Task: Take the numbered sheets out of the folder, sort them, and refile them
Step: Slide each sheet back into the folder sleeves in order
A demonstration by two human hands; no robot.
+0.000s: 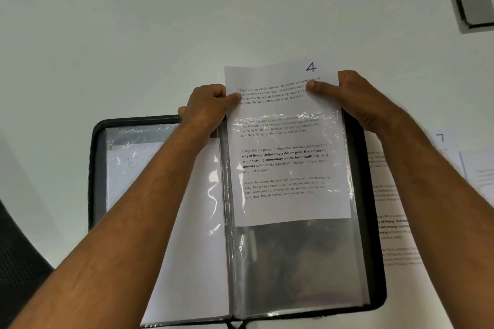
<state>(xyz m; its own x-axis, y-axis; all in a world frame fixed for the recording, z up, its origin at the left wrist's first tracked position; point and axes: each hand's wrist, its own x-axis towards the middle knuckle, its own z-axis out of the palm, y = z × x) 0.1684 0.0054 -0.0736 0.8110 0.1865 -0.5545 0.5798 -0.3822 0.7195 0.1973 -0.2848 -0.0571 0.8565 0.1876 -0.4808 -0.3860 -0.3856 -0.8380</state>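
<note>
Sheet 4 stands partway inside the right-hand clear sleeve of the open black folder on the white table, its top above the sleeve's mouth. The left hand pinches its left edge and the right hand its right edge, thumbs on the front. More printed sheets lie just beside the folder, to its right.

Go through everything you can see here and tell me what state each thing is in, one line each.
Folder: open flat on the table.
Sheet 4: partway in the right-hand plastic sleeve, top sticking out.
Right-hand sleeve: lower part holds no paper.
Left-hand sleeve: holds a sheet.
Left hand: pinching sheet 4's left edge.
Right hand: pinching sheet 4's right edge.
Loose sheets: lying on the table right of the folder.
</note>
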